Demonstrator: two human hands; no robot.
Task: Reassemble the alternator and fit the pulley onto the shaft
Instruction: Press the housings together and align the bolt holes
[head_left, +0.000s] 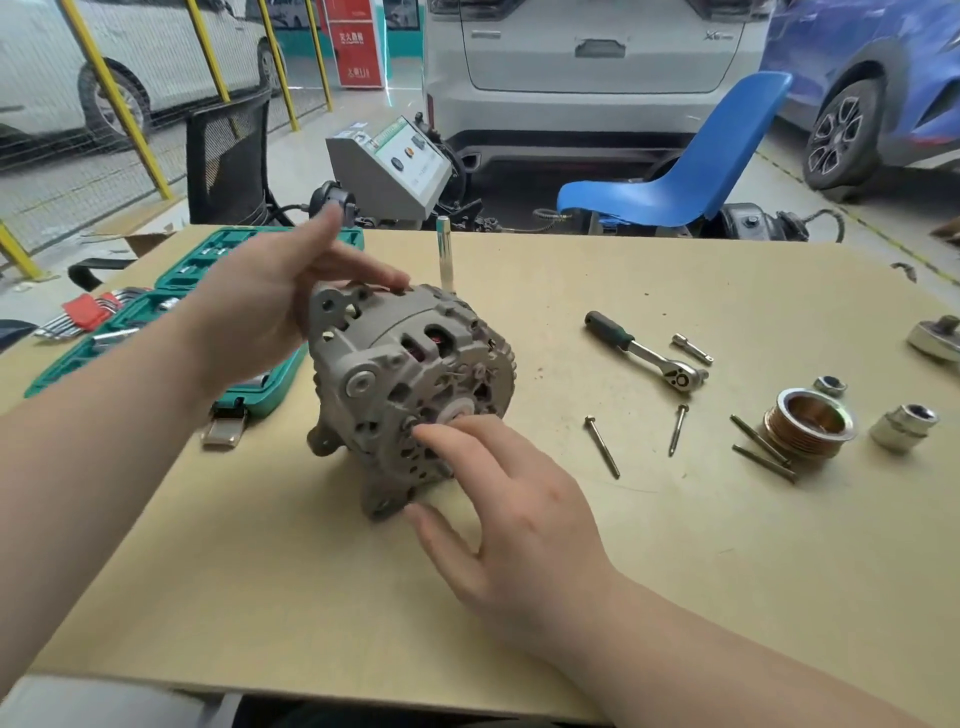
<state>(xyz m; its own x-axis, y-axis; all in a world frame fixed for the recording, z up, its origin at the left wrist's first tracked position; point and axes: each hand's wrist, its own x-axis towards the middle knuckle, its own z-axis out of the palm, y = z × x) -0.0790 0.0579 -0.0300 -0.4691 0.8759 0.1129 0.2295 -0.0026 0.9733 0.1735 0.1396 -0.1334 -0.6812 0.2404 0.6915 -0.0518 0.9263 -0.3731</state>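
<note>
While the alternator (410, 395) lies on its side near the middle of the tabletop (311, 597), the step in hand looks like seating and aligning the two housing halves — the long bolts are not yet in, judging by the ones lying loose to the right. Nearest the camera, the right hand (519, 519) reaches in from the lower right with its fingers spread and fairly straight; the fingertips (431, 434) touch the near end face beside the pale round hub, and the thumb sits low by the bottom mounting ear. Its grip is loose and open, pressing or turning and clasping nothing. Beyond the housing, the left hand (275, 306) comes in from the left, palm against the far left side of the body, fingers extended over the top edge and thumb lifted free; it steadies the casting with an open grip, not a clench. To the right, well apart from the alternator, lie two through bolts (602, 447), a ratchet (647, 356) with a short extension bar (692, 348) just beside it, and farther right the pulley (808, 423) with two more bolts against its near left side, a nut (829, 385) just behind it and a socket (904, 426) to its right. Next, I judge, the bolt holes must line up before a bolt is fetched — the pulley waits until the case is closed. Farther back a slim socket (444, 254) stands upright, and a green tool case (218, 260) lies open at far left.
</note>
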